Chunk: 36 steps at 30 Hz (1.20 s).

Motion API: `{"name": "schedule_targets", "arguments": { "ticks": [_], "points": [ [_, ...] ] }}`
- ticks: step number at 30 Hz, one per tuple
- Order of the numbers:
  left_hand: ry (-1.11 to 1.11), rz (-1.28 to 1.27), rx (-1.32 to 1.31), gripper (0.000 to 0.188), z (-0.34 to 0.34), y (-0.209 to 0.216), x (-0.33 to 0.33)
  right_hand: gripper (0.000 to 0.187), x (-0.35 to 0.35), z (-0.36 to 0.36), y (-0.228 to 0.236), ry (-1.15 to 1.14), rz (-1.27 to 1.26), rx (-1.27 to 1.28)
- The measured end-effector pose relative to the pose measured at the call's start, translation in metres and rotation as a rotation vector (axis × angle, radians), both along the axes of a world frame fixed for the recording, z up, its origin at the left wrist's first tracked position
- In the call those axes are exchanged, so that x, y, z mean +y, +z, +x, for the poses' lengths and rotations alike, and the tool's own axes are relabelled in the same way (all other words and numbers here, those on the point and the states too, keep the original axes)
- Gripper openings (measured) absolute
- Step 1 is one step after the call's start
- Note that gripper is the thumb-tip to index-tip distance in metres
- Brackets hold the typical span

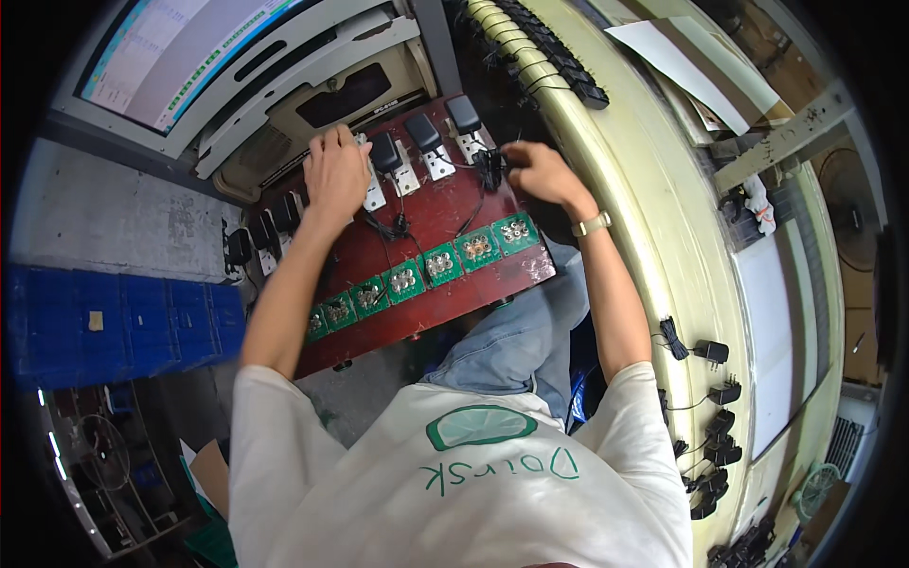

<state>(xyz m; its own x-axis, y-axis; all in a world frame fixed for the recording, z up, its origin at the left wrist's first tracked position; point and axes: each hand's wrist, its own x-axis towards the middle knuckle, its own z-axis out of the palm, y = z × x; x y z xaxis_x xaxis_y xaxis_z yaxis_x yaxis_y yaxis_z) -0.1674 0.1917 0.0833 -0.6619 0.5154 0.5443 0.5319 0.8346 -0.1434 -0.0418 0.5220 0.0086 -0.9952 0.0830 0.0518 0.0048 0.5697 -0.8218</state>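
A dark red test board [445, 213] lies in front of me with a row of black power adapters [423, 132] plugged in along its far edge and a row of small green circuit boards [441, 264] along its near edge. My left hand [335, 173] rests over one adapter at the left of the row, fingers curled on it. My right hand [536, 169] pinches a bundled black cable [490, 168] at the board's right end, beside the last adapter [463, 114]. A watch sits on my right wrist.
A monitor [180, 47] and a beige machine housing [331, 95] stand behind the board. To the right runs a cream conveyor [653, 237] carrying black adapters [712, 417] and a long row of them [549, 52]. Blue crates [114, 322] sit at my left.
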Motion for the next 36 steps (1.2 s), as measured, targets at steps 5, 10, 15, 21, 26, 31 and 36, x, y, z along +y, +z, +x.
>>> {"name": "schedule_targets", "arguments": {
  "ticks": [5,10,15,21,26,31,36],
  "points": [
    [-0.227,0.648,-1.087,0.028,0.120,0.018,0.056,0.020,0.015,0.001,-0.038,0.063,0.384,0.226],
    [-0.067,1.000,-1.068,0.031,0.129,-0.047,0.104,0.014,0.010,0.029,0.025,-0.043,-0.127,-0.008],
    [-0.084,0.497,-1.075,0.038,0.108,-0.075,0.123,0.016,-0.005,0.049,0.067,-0.115,-0.588,-0.174],
    [-0.320,0.746,-1.612,0.033,0.103,-0.052,0.116,0.019,0.002,0.058,0.030,-0.261,-0.150,-0.072],
    [-0.333,1.438,-1.627,0.030,0.121,0.005,0.098,0.022,-0.028,0.073,0.026,-0.217,0.224,0.138],
    [-0.333,1.437,-1.393,0.029,0.120,0.018,0.104,0.026,-0.039,0.077,0.014,-0.206,0.367,-0.070],
    [-0.405,0.559,-0.701,0.030,0.129,-0.025,0.105,0.043,-0.059,0.088,0.044,0.209,-0.050,-0.166]
  ]
}}
